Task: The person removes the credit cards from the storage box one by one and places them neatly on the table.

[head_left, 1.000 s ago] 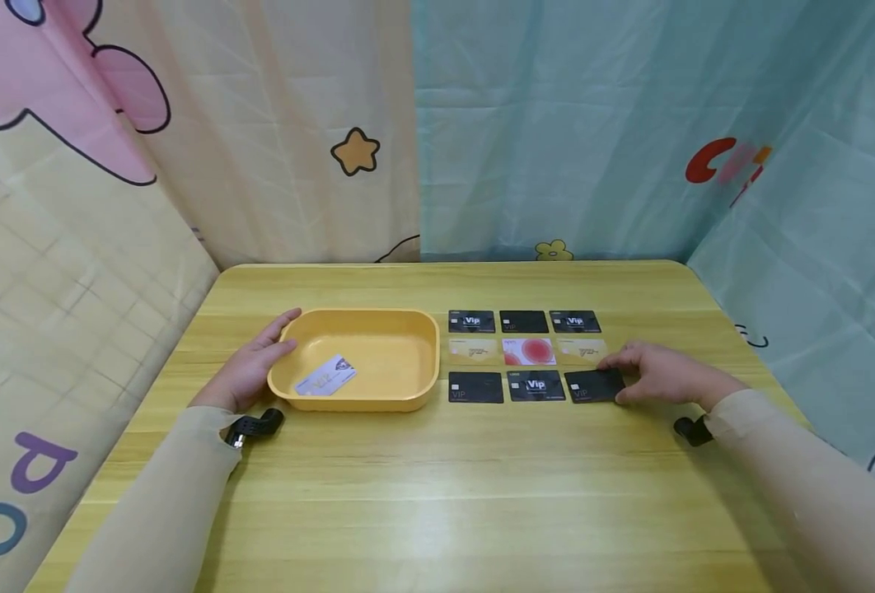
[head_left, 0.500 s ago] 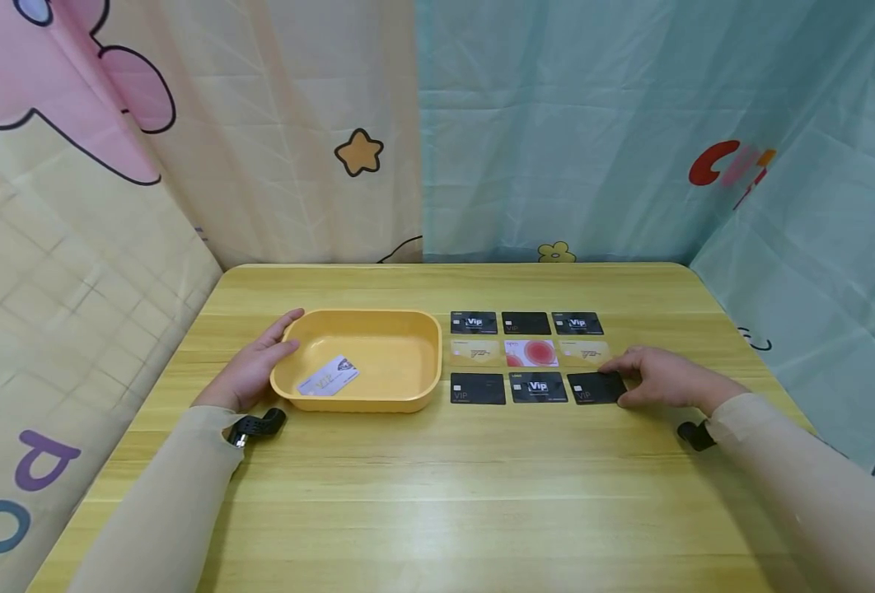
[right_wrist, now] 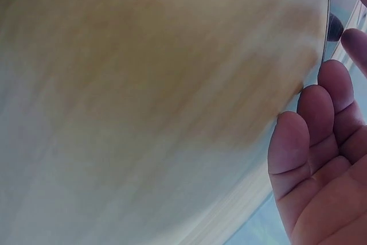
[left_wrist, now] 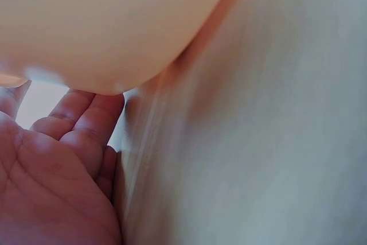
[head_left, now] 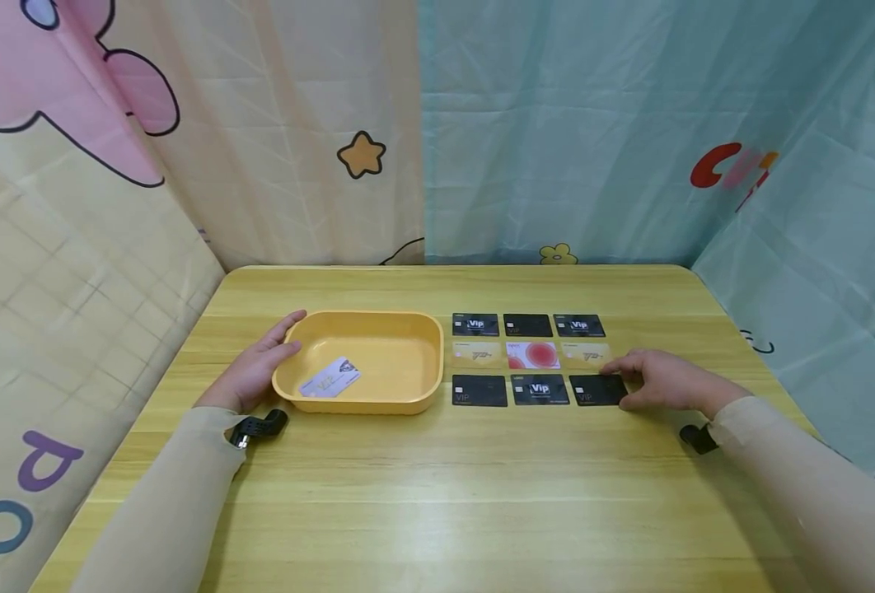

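My left hand point(head_left: 254, 371) holds the left end of a yellow plastic basin point(head_left: 437, 362), its thumb over the rim and its fingers along the outside. In the left wrist view the fingers point(left_wrist: 100, 121) reach under the basin's curved wall point(left_wrist: 126, 38). Inside lies a silvery-white VIP card point(head_left: 331, 378), tilted. My right hand point(head_left: 667, 380) pinches a black VIP card point(head_left: 595, 390) by its right end, thumb near the front corner and fingers at the far edge. That card lies at the right end of the front row. Only its thin edge shows in the right wrist view.
Beside it in the front row are a dark Vip card point(head_left: 540, 389) and another black card point(head_left: 479, 390). Behind lie a middle row with gold cards point(head_left: 478, 354) around a pink-red card point(head_left: 533, 355), and a back row of dark cards point(head_left: 528, 325). Curtains point(head_left: 556, 132) border the table point(head_left: 408, 511).
The black card under my right hand has turned slightly and now lies straighter in its row. My left hand and the basin stay put; the head view has shifted slightly.
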Tool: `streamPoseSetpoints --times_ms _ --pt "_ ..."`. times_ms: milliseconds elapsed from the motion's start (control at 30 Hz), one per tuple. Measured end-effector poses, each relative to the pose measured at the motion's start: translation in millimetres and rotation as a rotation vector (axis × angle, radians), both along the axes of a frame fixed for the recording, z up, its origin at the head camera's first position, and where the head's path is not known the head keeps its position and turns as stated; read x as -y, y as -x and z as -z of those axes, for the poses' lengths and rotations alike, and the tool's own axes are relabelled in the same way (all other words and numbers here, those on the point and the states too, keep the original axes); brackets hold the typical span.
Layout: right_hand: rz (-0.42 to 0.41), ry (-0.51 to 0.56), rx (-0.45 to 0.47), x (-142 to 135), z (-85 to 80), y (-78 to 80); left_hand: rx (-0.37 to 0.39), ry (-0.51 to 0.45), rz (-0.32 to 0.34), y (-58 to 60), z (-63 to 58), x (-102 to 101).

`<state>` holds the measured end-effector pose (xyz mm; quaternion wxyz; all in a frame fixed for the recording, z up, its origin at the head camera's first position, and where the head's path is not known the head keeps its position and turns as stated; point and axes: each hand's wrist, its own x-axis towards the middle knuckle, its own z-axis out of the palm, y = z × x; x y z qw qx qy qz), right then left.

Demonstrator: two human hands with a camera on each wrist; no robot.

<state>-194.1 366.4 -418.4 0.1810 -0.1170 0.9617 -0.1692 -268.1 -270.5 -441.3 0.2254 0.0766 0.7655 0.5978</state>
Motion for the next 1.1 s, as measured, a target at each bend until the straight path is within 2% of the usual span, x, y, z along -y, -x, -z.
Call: streamPoseSetpoints --times_ms 133,1100 --pt "0.005 0.004 0.01 0.1 0.3 0.3 -0.002 0.028 -0.004 -0.6 -0.4 0.1" --pt "0.033 0.028 0.026 1.4 1.0 -1.8 0.011 0.007 -0.002 -1.7 -1.9 -0.6"
